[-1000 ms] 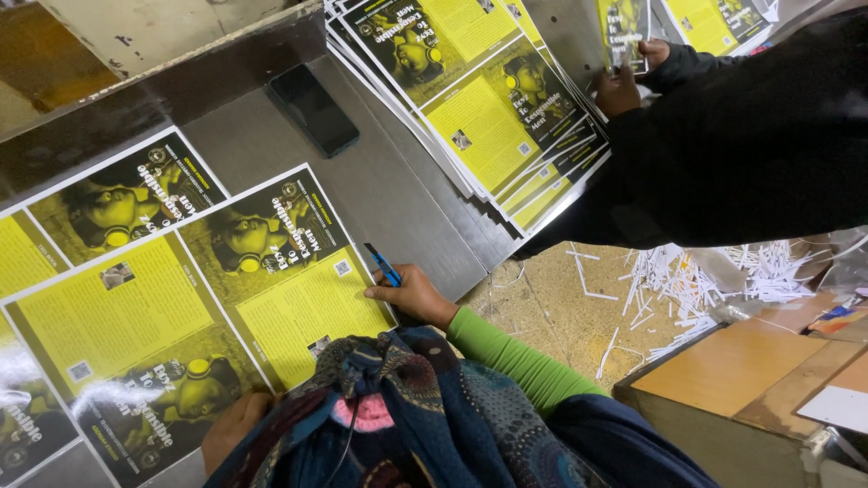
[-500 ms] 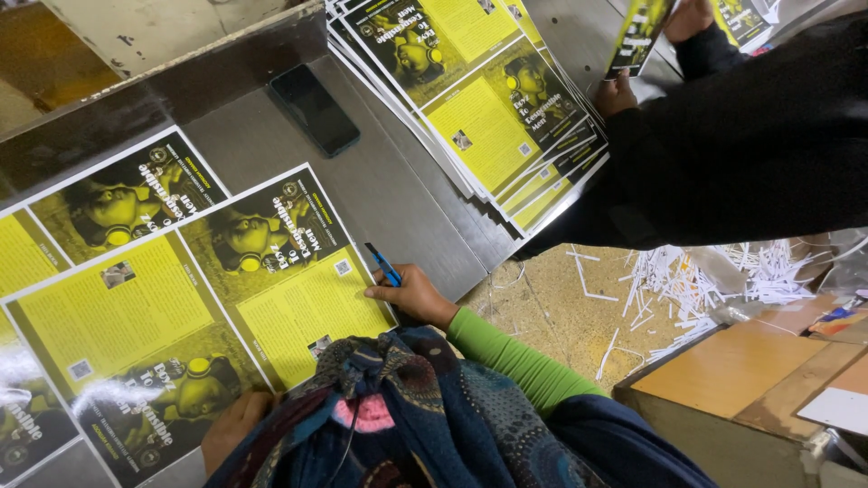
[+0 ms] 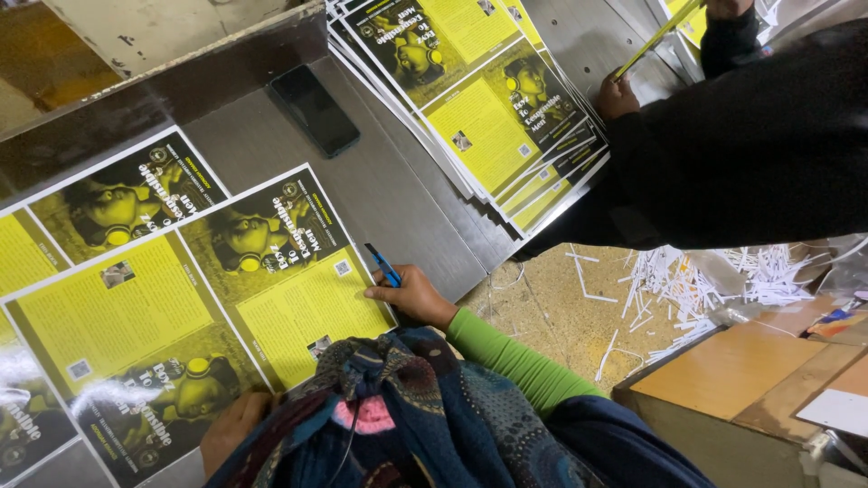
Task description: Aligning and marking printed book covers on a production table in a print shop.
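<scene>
Grey metal counter [image 3: 398,194] carries yellow-and-black printed sheets [image 3: 217,289] laid side by side, with a dark phone [image 3: 316,110] farther back. At the sheet's near corner the right hand [image 3: 411,294] is closed around a blue cutter [image 3: 383,265]. The left hand [image 3: 233,429] rests flat on the sheet's lower edge, holding nothing. Another person in a black sleeve [image 3: 723,145] handles a second stack of sheets [image 3: 493,108] across the counter.

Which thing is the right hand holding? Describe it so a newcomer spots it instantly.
On the grey metal table, find the stack of yellow-and-black printed sheets nearest the camera. At its right edge rests the right hand, green-sleeved. From its fingers pokes a small blue-handled cutter, the only blue item on the table, unlike the dark phone farther up.
</scene>
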